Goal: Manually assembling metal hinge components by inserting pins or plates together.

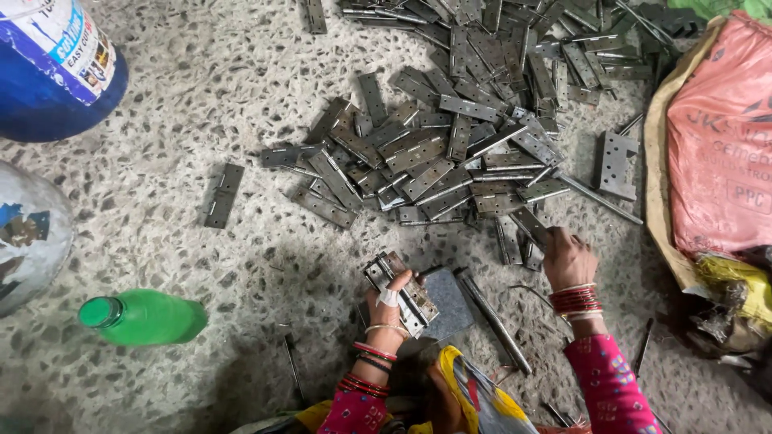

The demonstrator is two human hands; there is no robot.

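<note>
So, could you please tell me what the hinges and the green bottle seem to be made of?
The flat grey hinges heaped on the floor look like dull, unpainted metal, with a faint sheen and punched screw holes. The translucent green bottle looks like glossy plastic, though glass cannot be excluded.

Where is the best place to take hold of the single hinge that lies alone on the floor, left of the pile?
Probably pinch the lone hinge across its two long edges near the middle, coming from above. It lies flat, long and narrow, with bare floor all around.
</note>
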